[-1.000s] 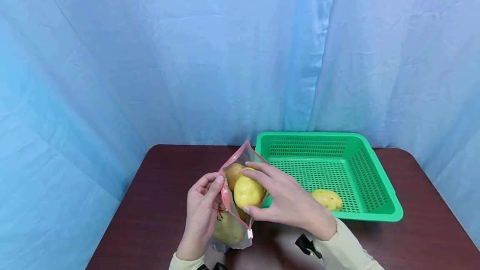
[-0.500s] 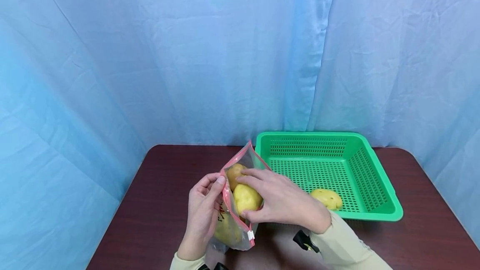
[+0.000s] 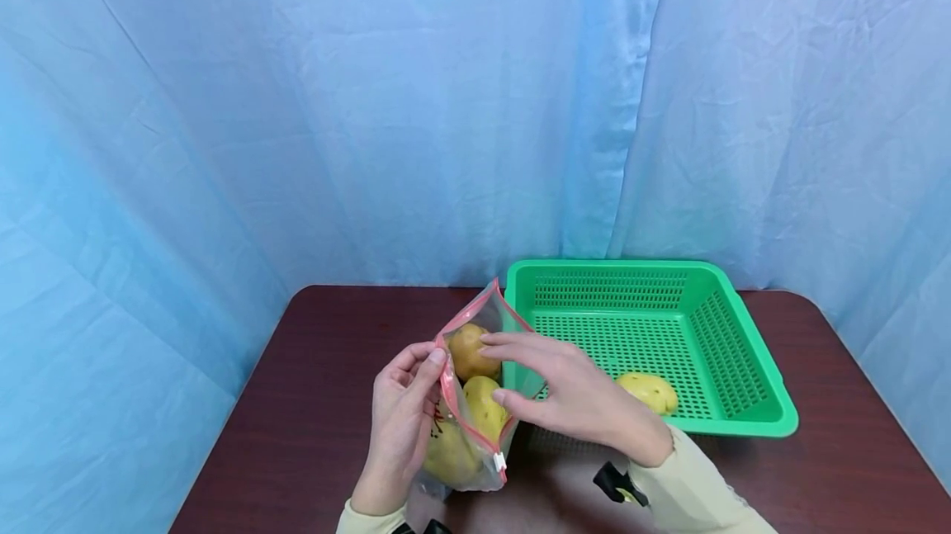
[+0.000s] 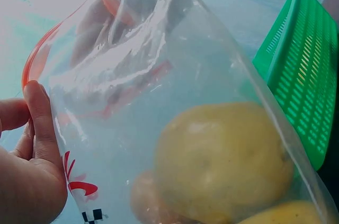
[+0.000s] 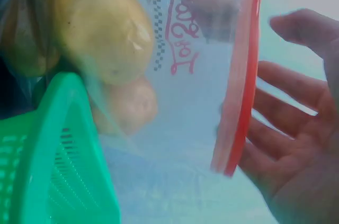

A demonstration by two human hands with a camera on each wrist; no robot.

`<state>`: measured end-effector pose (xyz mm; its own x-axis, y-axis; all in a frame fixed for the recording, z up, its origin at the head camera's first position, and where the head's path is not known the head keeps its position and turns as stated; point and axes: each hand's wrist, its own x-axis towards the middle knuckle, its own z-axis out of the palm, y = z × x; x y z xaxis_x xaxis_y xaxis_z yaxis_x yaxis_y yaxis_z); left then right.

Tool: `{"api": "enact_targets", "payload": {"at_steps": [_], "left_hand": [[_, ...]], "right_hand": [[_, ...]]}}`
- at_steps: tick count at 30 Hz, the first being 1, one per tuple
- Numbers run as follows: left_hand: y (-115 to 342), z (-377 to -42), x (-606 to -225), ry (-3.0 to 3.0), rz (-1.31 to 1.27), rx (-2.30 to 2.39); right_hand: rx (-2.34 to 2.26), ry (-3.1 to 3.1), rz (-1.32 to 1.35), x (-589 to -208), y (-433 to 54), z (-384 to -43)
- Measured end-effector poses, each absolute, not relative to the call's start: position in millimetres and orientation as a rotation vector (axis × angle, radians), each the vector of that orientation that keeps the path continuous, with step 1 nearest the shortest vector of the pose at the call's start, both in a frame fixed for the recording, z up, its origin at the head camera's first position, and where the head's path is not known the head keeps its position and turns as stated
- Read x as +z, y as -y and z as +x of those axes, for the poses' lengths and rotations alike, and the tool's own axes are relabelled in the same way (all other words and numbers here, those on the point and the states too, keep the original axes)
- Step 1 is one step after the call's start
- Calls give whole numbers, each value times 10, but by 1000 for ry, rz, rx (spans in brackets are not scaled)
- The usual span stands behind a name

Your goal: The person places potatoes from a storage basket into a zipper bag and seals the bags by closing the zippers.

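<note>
My left hand [image 3: 401, 410] pinches the pink zip edge of a clear slider-zip bag [image 3: 486, 474] between thumb and fingers, keeping its mouth apart. Inside lie several potatoes, among them a browner potato [image 3: 473, 352] at the far side and a yellow potato [image 3: 486, 408] nearer. My right hand [image 3: 575, 396] hovers at the right side of the mouth, fingers spread and nothing held. In the right wrist view those fingers lie close along the pink zip strip [image 5: 241, 91]. Through the plastic, the left wrist view shows a large potato [image 4: 222, 155] low in the bag.
A green plastic basket [image 3: 743, 344] stands right behind the bag, with one potato [image 3: 648, 393] at its front. Both rest on a dark brown table [image 3: 327, 369]. A light blue curtain [image 3: 446, 105] hangs behind the table.
The right hand has lowered the yellow potato into the bag and let go of it. Its fingers have opened and drawn back right. The left hand stays on the bag's edge.
</note>
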<state>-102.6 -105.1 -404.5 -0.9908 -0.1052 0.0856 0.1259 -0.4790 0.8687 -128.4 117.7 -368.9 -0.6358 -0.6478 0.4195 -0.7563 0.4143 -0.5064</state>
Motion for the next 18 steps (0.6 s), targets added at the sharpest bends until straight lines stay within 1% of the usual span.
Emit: {"api": "enact_targets", "payload": {"at_steps": [6, 18], "left_hand": [[1044, -1020, -4049, 1511, -42, -2591], [1059, -1014, -4057, 1524, -28, -2577]], "right_hand": [[1078, 2271, 1179, -3742, -1403, -1244], [1119, 2319, 985, -3820, -1947, -1139]]}}
